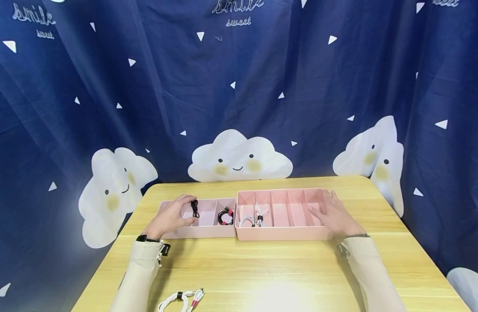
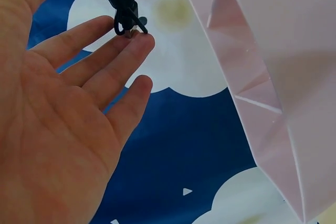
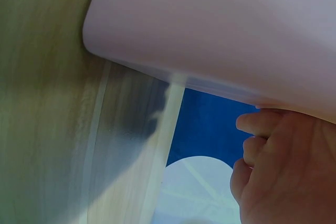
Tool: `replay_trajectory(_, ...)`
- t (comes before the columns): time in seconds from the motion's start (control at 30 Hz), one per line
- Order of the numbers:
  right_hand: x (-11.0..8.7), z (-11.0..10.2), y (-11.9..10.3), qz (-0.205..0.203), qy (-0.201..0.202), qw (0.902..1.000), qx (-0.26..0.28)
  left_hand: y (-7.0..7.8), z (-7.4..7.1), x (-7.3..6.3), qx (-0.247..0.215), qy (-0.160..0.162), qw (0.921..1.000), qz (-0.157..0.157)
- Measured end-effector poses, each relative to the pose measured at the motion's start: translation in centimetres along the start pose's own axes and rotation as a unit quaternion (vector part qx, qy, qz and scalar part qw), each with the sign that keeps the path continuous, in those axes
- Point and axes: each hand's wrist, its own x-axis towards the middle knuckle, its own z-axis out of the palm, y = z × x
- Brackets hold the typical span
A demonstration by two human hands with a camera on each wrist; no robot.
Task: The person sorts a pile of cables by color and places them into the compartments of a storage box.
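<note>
In the left wrist view, a bundled black cable (image 2: 123,3) stands between my left hand's (image 1: 171,217) thumb side and fingertips. The head view shows this hand above the pale pink divided box (image 1: 219,232), with the cable spanning from fingertips to thumb. My right hand (image 1: 336,215) rests at the right end of the larger pink divided box (image 1: 279,234), its thumb over the last compartment. Its fingers (image 3: 257,124) lie by the outer edge in the right wrist view, where the thumb is hidden.
Another black cable (image 1: 220,218) lies in the smaller box's right compartment. White cables (image 1: 260,216) sit in the larger box's left compartments. A white cable (image 1: 184,299) lies at the wooden table's (image 1: 239,268) front edge. A blue curtain (image 1: 239,65) hangs behind.
</note>
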Motion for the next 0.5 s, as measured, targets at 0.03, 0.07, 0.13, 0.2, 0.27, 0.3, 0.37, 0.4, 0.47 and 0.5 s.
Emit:
replay_trajectory(0.03, 0.01, 0.03, 0.02, 0.0, 0.001, 1.0, 0.001, -0.04, 0.08, 0.04, 0.001, -0.002, 1.0, -0.001)
replay_trajectory(0.07, 0.02, 0.05, 0.05, -0.001, 0.002, 1.0, 0.0, -0.09, 0.17, 0.09, 0.0, -0.004, 1.0, -0.003)
replay_trajectory(0.13, 0.02, 0.07, 0.08, -0.001, 0.003, 1.0, -0.001, -0.12, 0.31, 0.17, -0.002, -0.009, 0.9999, -0.009)
replay_trajectory(0.2, 0.0, 0.07, 0.1, -0.002, 0.004, 1.0, -0.001, -0.13, 0.43, 0.25, -0.002, -0.015, 0.9998, -0.014)
replay_trajectory(0.27, -0.01, 0.07, 0.09, -0.001, 0.001, 1.0, -0.001, -0.16, 0.55, 0.29, -0.001, -0.02, 0.9996, -0.019)
replay_trajectory(0.3, -0.03, 0.06, 0.08, 0.0, 0.0, 1.0, 0.001, -0.16, 0.6, 0.32, -0.001, -0.022, 0.9995, -0.02)
replay_trajectory(0.37, -0.04, 0.06, 0.09, 0.001, -0.002, 1.0, 0.002, -0.13, 0.66, 0.4, -0.002, -0.026, 0.9994, -0.023)
replay_trajectory(0.4, -0.05, 0.05, 0.09, 0.001, -0.002, 1.0, 0.003, -0.12, 0.7, 0.46, -0.004, -0.027, 0.9993, -0.024)
replay_trajectory(0.47, -0.02, 0.07, 0.14, 0.0, -0.002, 1.0, 0.002, -0.12, 0.79, 0.57, -0.005, -0.031, 0.9991, -0.027)
replay_trajectory(0.5, -0.01, 0.08, 0.16, -0.001, -0.001, 1.0, 0.001, -0.1, 0.82, 0.62, -0.006, -0.033, 0.999, -0.029)
